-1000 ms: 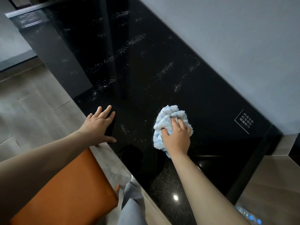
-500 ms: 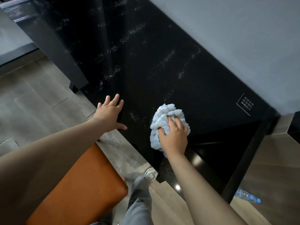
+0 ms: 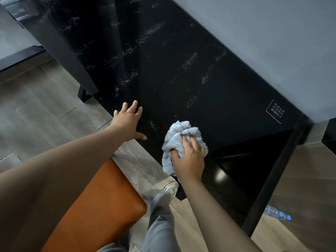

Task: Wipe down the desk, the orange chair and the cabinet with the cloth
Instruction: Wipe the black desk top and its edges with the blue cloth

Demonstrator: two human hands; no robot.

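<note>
- My right hand (image 3: 189,159) is bunched down on the cloth (image 3: 179,137), fingers (image 3: 185,140) curled into its folds and holding it against the desk (image 3: 181,88).
- The cloth is a crumpled pale blue wad; its long axis runs from about 6 o'clock up to 12 o'clock, with the loose fluffy end pointing toward 12.
- Most of the cloth sticks out past my fingertips toward 12 and along my thumb side at 9 o'clock; the rest is tucked under my palm.
- It lies on the near edge of the black desk top, close to the near right corner.
- My left hand (image 3: 128,121) is empty, fingers spread wide and flat on the desk edge at 9 o'clock from the cloth, apart from it.
- White streaks speckle the desk surface from 10 to 1 o'clock beyond both hands.
- The orange chair (image 3: 101,206) seat sits at 7 o'clock, under my left forearm.
- A plastic bottle (image 3: 277,214) lies on the floor at 4 o'clock.
</note>
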